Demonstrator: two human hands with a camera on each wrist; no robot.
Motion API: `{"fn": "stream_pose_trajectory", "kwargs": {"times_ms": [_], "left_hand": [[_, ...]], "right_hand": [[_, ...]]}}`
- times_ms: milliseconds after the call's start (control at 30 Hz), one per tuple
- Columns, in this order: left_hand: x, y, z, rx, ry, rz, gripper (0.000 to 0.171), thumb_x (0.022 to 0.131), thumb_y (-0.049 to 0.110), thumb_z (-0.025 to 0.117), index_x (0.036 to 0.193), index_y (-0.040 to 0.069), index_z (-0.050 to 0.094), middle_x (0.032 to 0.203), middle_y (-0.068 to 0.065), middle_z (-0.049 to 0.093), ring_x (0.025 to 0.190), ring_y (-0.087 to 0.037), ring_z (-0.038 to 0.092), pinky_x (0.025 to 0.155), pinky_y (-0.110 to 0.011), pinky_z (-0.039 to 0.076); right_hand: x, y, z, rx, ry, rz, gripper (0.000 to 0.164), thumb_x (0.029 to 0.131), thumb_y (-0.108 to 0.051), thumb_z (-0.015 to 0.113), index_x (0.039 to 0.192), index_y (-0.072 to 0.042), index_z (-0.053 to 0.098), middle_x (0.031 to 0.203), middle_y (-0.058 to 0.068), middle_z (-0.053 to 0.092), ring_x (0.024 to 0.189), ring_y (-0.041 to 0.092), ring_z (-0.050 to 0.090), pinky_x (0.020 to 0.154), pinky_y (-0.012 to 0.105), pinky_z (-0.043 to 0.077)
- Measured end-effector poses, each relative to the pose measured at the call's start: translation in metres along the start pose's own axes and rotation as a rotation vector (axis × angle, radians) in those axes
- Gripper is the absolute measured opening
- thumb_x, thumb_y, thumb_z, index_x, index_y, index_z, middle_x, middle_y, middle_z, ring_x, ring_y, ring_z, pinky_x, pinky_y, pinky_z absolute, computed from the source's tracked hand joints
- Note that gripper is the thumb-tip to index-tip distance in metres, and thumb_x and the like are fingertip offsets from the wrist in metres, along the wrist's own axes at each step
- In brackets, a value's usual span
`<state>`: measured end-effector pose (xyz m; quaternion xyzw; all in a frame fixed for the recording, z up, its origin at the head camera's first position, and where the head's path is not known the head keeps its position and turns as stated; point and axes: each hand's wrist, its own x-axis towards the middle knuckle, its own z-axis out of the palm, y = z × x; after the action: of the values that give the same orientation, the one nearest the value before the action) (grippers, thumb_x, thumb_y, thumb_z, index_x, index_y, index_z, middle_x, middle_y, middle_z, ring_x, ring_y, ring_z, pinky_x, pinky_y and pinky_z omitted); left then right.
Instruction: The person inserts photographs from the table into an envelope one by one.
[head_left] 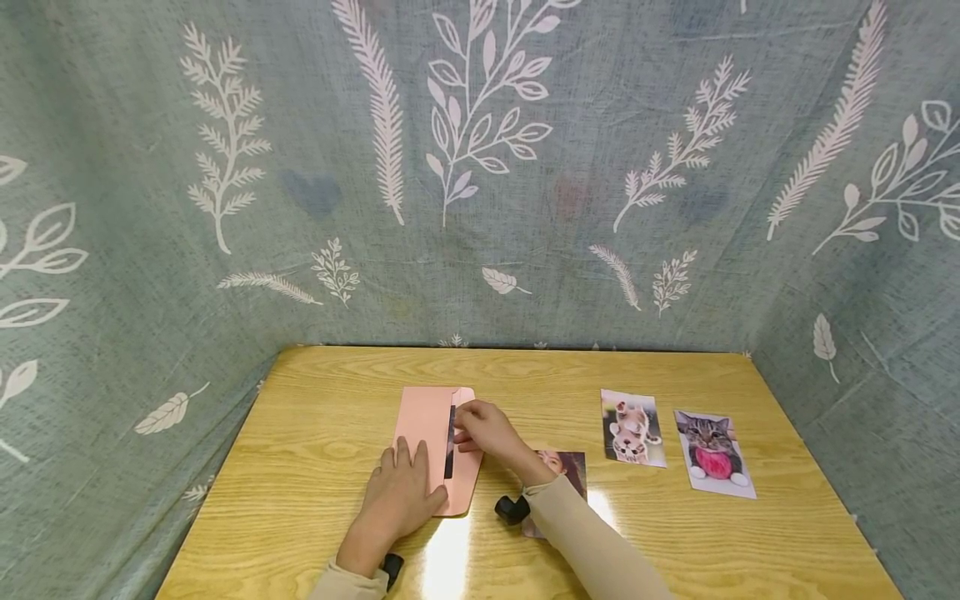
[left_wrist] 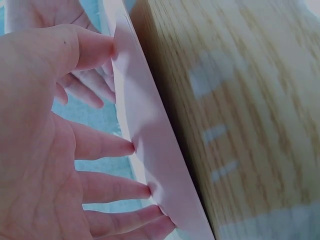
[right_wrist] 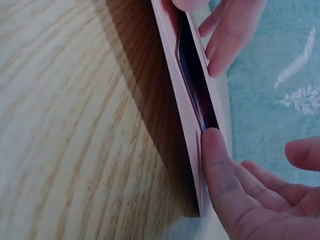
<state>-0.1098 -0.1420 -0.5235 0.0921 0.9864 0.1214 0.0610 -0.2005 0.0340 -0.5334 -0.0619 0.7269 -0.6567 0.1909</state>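
A pink envelope (head_left: 423, 408) lies on the table with its flap (head_left: 463, 487) folded out to the right. A dark strip, the edge of a photo (head_left: 449, 462), shows along its opening. My left hand (head_left: 397, 492) presses the envelope's lower part with spread fingers; in the left wrist view its fingertips (left_wrist: 145, 189) touch the pink paper. At the opening is my right hand (head_left: 487, 429), its fingers bent over the flap. In the right wrist view one fingertip (right_wrist: 215, 142) touches the edge by the photo, while the thumb (right_wrist: 302, 154) stands apart.
A portrait photo (head_left: 576, 467) lies under the right forearm, partly hidden. Farther right are a kitten photo (head_left: 633, 429) and a photo of a cat with a pink heart (head_left: 715, 454). Patterned green cloth (head_left: 495, 250) hangs around the wooden table (head_left: 330, 400).
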Motion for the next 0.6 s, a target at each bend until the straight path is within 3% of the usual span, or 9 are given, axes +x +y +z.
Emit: {"fn": "stream_pose_trajectory", "kwargs": {"times_ms": [267,400,600], "left_hand": [[0.002,0.0,0.002,0.017,0.013,0.004,0.082,0.089,0.049,0.063,0.146,-0.007,0.044,0.145,-0.042,0.036,0.131,-0.058,0.036,0.101,-0.064,0.038],[0.001,0.001,0.002,0.022,0.011,0.001,0.082,0.089,0.049,0.064,0.146,-0.007,0.044,0.144,-0.042,0.035,0.131,-0.059,0.036,0.1,-0.064,0.038],[0.001,0.001,0.002,0.016,0.011,-0.004,0.083,0.089,0.05,0.064,0.146,-0.007,0.044,0.144,-0.043,0.035,0.131,-0.059,0.035,0.1,-0.065,0.038]], "right_hand": [[0.001,-0.002,0.003,0.008,0.017,0.0,0.036,0.104,-0.012,0.046,0.128,0.014,0.055,0.111,0.029,0.061,0.095,0.047,0.066,0.078,0.049,0.058],[-0.009,-0.016,0.003,0.007,0.008,-0.012,0.036,0.104,-0.009,0.043,0.127,0.017,0.053,0.112,0.033,0.059,0.098,0.052,0.063,0.082,0.053,0.056],[-0.006,-0.008,-0.009,-0.057,-0.005,-0.05,0.037,0.105,-0.018,0.049,0.128,0.01,0.057,0.109,0.025,0.065,0.094,0.039,0.067,0.078,0.044,0.058]]}}
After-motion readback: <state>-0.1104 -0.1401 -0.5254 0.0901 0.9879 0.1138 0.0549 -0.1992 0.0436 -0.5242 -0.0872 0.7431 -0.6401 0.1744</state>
